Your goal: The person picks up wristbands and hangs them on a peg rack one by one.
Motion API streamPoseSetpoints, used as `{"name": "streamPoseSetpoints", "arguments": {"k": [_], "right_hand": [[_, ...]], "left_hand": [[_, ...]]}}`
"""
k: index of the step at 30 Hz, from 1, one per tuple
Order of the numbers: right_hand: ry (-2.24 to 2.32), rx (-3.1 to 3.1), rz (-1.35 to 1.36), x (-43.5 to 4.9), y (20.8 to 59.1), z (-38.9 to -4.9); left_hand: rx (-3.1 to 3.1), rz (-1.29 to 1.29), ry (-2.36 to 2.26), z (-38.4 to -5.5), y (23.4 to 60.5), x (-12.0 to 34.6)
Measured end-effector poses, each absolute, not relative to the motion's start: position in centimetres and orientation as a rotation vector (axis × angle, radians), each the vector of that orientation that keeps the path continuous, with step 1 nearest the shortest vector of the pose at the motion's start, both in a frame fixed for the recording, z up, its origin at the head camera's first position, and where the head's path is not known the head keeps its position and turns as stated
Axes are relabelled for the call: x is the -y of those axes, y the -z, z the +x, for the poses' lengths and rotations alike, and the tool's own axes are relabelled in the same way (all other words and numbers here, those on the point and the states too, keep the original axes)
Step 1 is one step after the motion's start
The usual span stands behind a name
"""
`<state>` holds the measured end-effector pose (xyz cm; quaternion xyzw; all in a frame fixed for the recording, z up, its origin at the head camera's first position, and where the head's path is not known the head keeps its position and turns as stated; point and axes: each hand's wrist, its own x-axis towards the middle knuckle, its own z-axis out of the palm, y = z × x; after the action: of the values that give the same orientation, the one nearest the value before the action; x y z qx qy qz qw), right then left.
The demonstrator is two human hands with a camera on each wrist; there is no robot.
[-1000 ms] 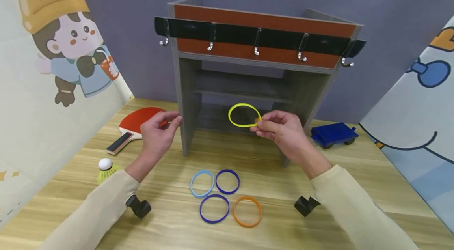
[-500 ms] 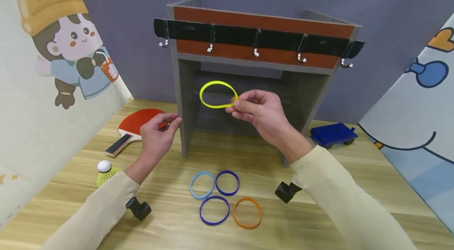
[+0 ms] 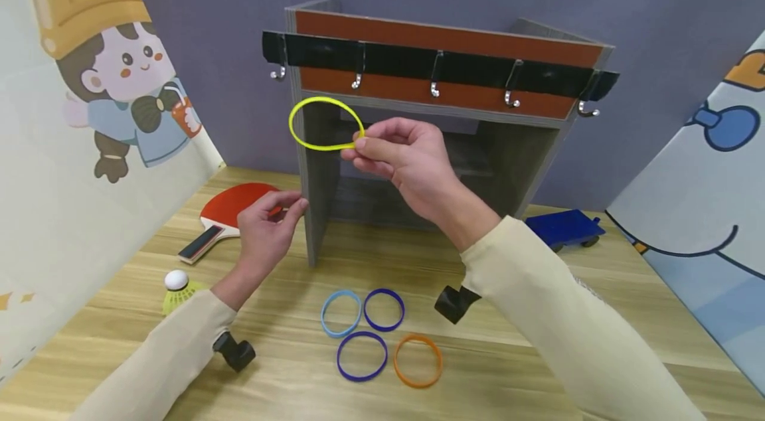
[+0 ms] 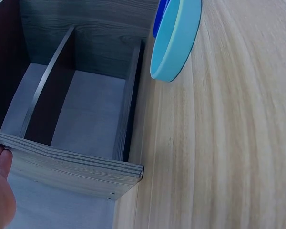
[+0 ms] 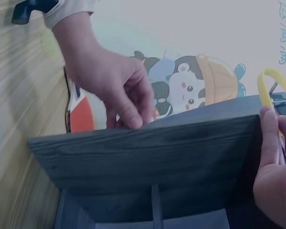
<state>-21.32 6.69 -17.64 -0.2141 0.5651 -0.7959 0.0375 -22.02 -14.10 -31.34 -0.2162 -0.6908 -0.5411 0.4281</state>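
Observation:
My right hand (image 3: 406, 159) pinches a yellow silicone wristband (image 3: 320, 149) between thumb and fingertips, holding it up below the two leftmost hooks of the rack. In the right wrist view the yellow wristband (image 5: 276, 75) stands on edge above the fingers, overlapping a metal hook (image 5: 280, 98). Low on the grey shelf unit (image 3: 313, 222), my left hand (image 3: 265, 228) grips the front edge of the left side panel. Its thumb lies at that edge, with the other fingers on the outer side. Silver hooks (image 3: 434, 90) line a black strip (image 3: 394, 61) across the unit's top.
On the table lie a light blue wristband (image 3: 323, 318), two dark blue wristbands (image 3: 403, 310) and an orange wristband (image 3: 440, 362). A red table tennis bat (image 3: 233, 202) and a yellow shuttlecock (image 3: 176, 285) are at left. A blue toy cart (image 3: 562, 227) stands at right.
My right hand has carried the yellow wristband up and to the left, from the unit's lower opening to just under the left hooks. My left hand stays at the side panel.

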Motion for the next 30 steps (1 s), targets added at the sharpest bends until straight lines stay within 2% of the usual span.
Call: {"name": "streamPoseSetpoints", "arguments": {"k": [15,30], "right_hand": [[2.527,-1.655,-0.699,-2.9,16.0,-21.3],[2.508,-1.726,-0.649,-2.7,16.7,-22.1]], "left_hand": [[1.720,-0.554,1.360,-22.1,31.4,14.1],[1.709,-0.563,1.372,-22.3,31.6,13.9]]}}
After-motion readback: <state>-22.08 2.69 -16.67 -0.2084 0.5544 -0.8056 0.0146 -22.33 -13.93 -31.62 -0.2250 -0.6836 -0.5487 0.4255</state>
